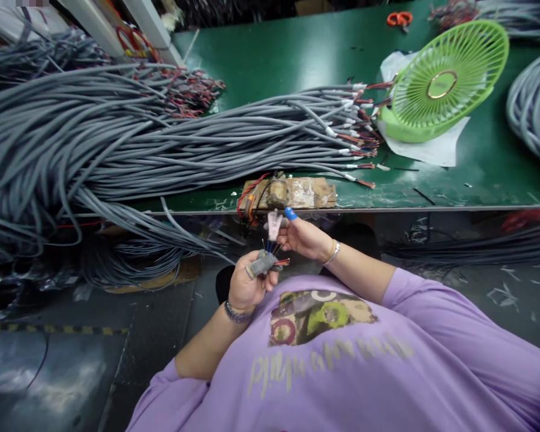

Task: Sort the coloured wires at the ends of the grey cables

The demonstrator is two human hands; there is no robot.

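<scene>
Left hand (247, 287) fingers clamp the cable end (263, 264), fanning its wires upward; right hand (302, 238) fingers pinch one wire just above, likely to separate it, below the counter (297, 54) edge.

No text is read w/ certainty. Pale lettering is printed across the purple shirt (387, 360) — seen upside down, too smeared to be made out. A colourful graphic patch (317, 315) is set above it — ring shapes only, no legible word. No label or brand mark is legible elsewhere.
</scene>
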